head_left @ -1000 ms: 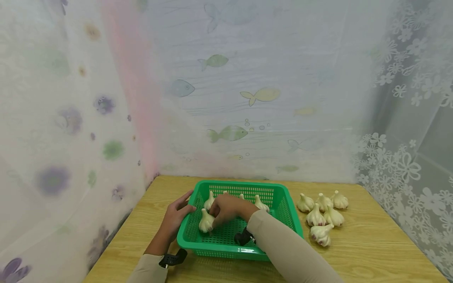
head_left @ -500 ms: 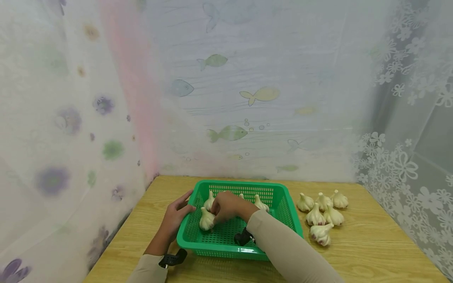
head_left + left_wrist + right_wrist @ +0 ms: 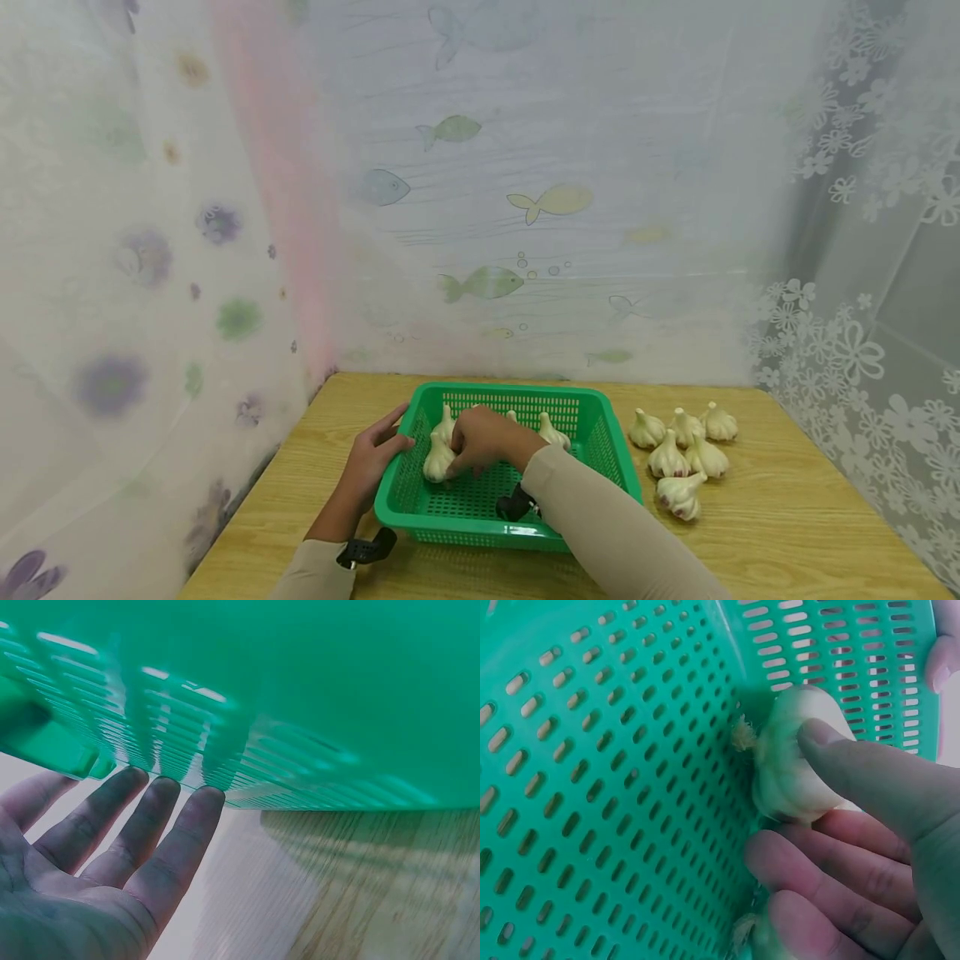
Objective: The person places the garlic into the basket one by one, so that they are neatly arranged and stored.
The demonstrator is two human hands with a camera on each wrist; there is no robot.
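A green perforated plastic basket (image 3: 517, 527) stands on the table. My right hand (image 3: 483, 437) is inside, its thumb and fingers pinching a garlic bulb (image 3: 437, 463) near the left wall. In the right wrist view the thumb presses one side of this bulb (image 3: 799, 761), its root end toward the slotted basket floor (image 3: 630, 780). Behind it in the head view is another garlic bulb (image 3: 446, 423), close or touching. More bulbs (image 3: 553, 433) line the back wall, partly hidden by my right hand. My left hand (image 3: 375, 454) grips the left rim, thumb over it and fingertips (image 3: 206, 799) against the outer wall.
Several loose garlic bulbs (image 3: 686, 454) sit grouped on the wooden table (image 3: 802, 517) to the right of the basket. A patterned curtain (image 3: 525, 317) hangs behind the table and along both sides. A black strap (image 3: 367, 548) is on the left wrist.
The pinched bulb has shifted slightly away from me, toward the bulb at the back left, and my right hand moved a little with it. My left hand stays on the rim.
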